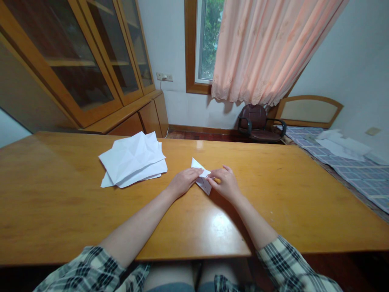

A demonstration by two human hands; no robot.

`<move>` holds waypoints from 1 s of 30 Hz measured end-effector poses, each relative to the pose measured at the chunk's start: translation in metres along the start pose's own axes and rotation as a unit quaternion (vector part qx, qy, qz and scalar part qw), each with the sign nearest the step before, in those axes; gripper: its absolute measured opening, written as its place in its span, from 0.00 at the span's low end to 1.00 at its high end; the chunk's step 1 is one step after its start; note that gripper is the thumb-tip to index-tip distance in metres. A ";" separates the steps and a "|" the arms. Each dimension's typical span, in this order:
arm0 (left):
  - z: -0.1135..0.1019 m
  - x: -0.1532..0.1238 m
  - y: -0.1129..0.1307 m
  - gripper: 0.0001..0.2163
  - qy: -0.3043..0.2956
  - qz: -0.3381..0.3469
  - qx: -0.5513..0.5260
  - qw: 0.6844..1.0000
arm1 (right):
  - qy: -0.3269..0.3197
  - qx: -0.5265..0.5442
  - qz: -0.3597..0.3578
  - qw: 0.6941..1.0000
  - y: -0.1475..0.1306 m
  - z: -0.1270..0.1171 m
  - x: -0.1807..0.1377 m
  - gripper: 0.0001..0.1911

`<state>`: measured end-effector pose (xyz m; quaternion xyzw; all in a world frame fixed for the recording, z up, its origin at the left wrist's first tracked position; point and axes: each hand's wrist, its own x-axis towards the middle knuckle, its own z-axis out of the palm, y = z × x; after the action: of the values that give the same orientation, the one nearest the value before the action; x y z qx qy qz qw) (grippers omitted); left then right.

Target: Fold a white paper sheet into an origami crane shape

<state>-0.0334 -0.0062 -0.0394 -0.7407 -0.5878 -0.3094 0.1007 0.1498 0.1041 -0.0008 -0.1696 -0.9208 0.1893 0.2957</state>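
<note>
A small piece of folded white paper [205, 186] rests on the wooden table [261, 194] in front of me, with pointed corners at its top and bottom. My left hand [185, 180] lies along its left side, fingers stretched out flat and pressing on it. From the right, my right hand [225, 182] pinches the paper's right corner between thumb and fingertips. Parts of the paper are hidden under the fingers. Left of my hands sits a stack of creased white paper sheets [133, 158].
Beyond the table's left end stands a wooden cabinet [121, 97] with glass doors. A brown armchair [258, 121] is behind the far edge, under a pink curtain [255, 52]. At the right, a bed [349, 170] carries loose white paper [343, 146].
</note>
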 end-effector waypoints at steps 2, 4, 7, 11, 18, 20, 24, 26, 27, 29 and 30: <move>0.000 0.000 0.000 0.14 0.001 0.001 -0.001 1.000 | 0.001 0.003 -0.001 1.000 0.001 0.001 0.000 0.05; -0.001 0.001 0.001 0.14 0.001 0.002 -0.002 1.000 | 0.002 0.003 0.000 1.000 0.002 0.002 0.000 0.05; -0.001 0.001 0.001 0.14 0.002 0.001 -0.004 1.000 | 0.003 0.001 0.000 1.000 0.002 0.003 0.000 0.05; -0.001 0.001 0.000 0.14 0.004 -0.003 0.000 1.000 | -0.007 -0.001 -0.009 1.000 0.001 0.000 0.000 0.05; -0.005 0.002 0.002 0.15 -0.008 -0.005 0.010 1.000 | -0.011 -0.029 -0.038 0.999 0.005 -0.011 0.000 0.07; -0.007 0.004 0.004 0.15 -0.018 -0.002 0.013 1.000 | -0.004 -0.026 -0.038 0.999 0.006 -0.011 -0.001 0.08; -0.012 0.007 0.008 0.17 -0.021 0.007 0.002 1.000 | -0.001 -0.023 -0.045 0.999 0.007 -0.009 -0.001 0.08; -0.014 0.008 0.010 0.16 -0.014 0.011 -0.008 1.000 | -0.002 -0.020 -0.052 0.998 0.007 -0.008 -0.002 0.08; -0.015 0.009 0.011 0.16 -0.011 0.012 -0.012 1.000 | -0.002 -0.018 -0.055 0.998 0.007 -0.007 -0.002 0.08; -0.015 0.009 0.012 0.15 -0.004 0.013 -0.019 1.000 | -0.004 -0.012 -0.059 0.998 0.007 -0.007 -0.002 0.08; -0.015 0.008 0.013 0.15 -0.002 0.013 -0.020 1.000 | -0.005 -0.009 -0.060 0.998 0.008 -0.006 -0.002 0.09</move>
<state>-0.0259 -0.0109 -0.0196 -0.7508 -0.5718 -0.3184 0.0891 0.1569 0.1114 -0.0003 -0.1160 -0.9326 0.1638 0.2999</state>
